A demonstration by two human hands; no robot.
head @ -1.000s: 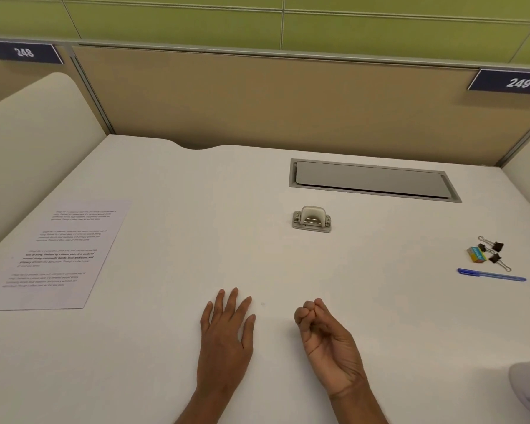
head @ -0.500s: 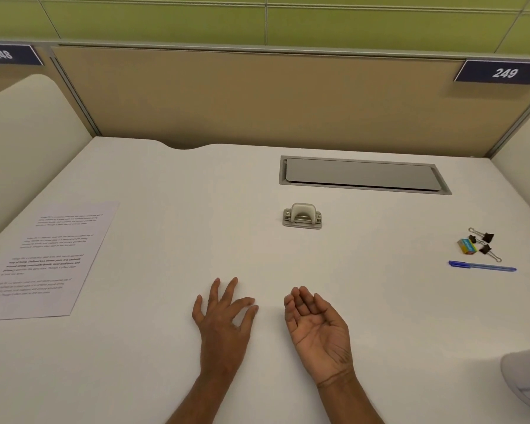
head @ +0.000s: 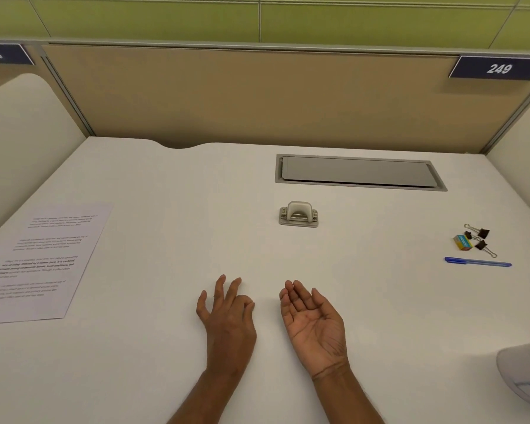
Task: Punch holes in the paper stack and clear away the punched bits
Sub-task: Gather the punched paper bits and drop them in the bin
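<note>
A small grey hole punch (head: 298, 214) stands near the middle of the white desk (head: 166, 347). The printed paper stack (head: 40, 261) lies flat at the desk's left edge, far from the punch. My left hand (head: 227, 313) rests palm down near the front, fingers slightly curled and apart, holding nothing. My right hand (head: 312, 319) lies beside it, palm up, fingers open, with nothing in it. Both hands are well in front of the punch. No punched bits are visible.
A grey cable-tray lid (head: 358, 172) is set into the desk behind the punch. At the right lie black binder clips (head: 479, 238), a small coloured box (head: 462, 242) and a blue pen (head: 478, 262). A white object (head: 523, 374) shows at the lower right edge.
My right hand has gone from a closed fist to an open palm facing up. My left hand's fingers have curled a little. The camera has shifted slightly.
</note>
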